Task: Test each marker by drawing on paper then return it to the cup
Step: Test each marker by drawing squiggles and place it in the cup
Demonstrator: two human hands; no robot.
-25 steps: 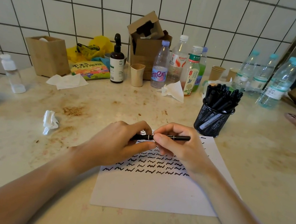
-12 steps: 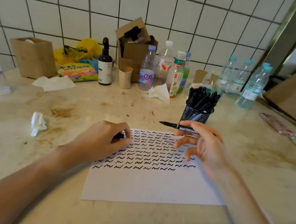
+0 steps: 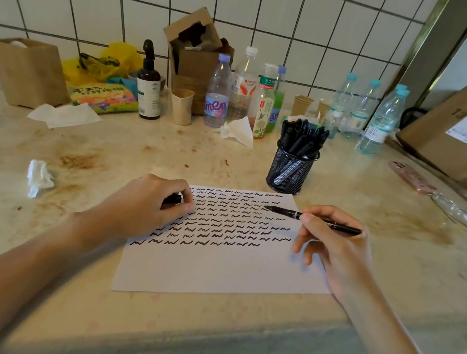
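We had the uncapped marker (image 3: 314,218) pinched in our right hand (image 3: 333,246), lying almost flat, its tip pointing left and hovering over the right side of the paper (image 3: 214,269) among the upper rows. Whether the tip touched the sheet, we could not tell. Our left hand (image 3: 149,207) sat curled on the left part of the paper, fingers closed round a small black piece, the cap (image 3: 174,198) by our reckoning, and pinning the sheet as well. The mesh cup (image 3: 291,169), crammed with black markers, stood just beyond the far right corner of the paper.

We judged this the drawing step: cap off, no fresh mark made yet. The last row of squiggles stopped short on the right, with bare paper below. Next we needed to tilt the marker up, bring the tip down onto a blank spot, scribble, then recap and drop it in the cup.
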